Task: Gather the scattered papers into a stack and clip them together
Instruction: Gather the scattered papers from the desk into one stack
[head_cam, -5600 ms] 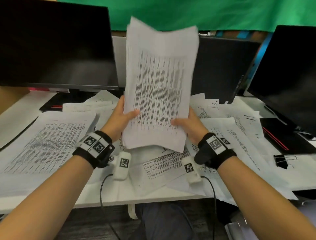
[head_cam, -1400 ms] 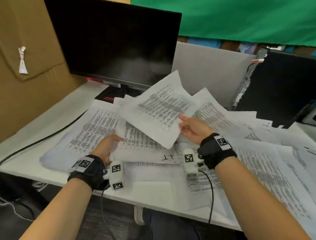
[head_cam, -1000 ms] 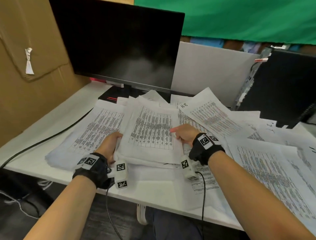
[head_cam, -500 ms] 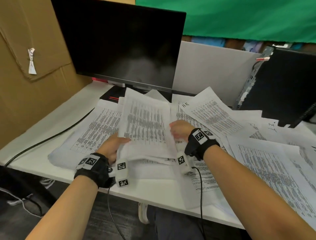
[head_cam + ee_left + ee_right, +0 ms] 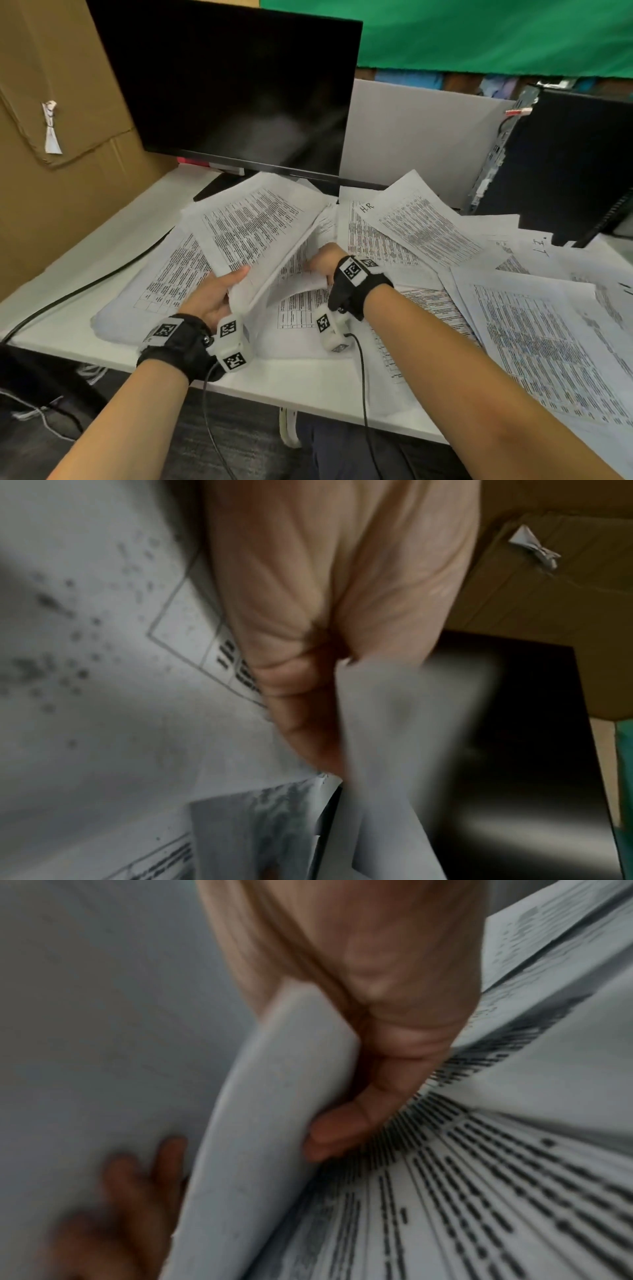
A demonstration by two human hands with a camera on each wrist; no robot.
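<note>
Left grip point(image 5: 214, 294) is clasping the tilted stack point(image 5: 253, 229) so I'm freeing sheets point(image 5: 301, 301) beneath, which right grip point(image 5: 323, 262) is pinching.

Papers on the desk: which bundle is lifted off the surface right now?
The gathered stack before the monitor: the left hand grips its near corner, tilting it up. The H.R sheet and the others lie flat.

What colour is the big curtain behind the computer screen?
Green. The curtain shows best in the head view, above the black screen.
</note>
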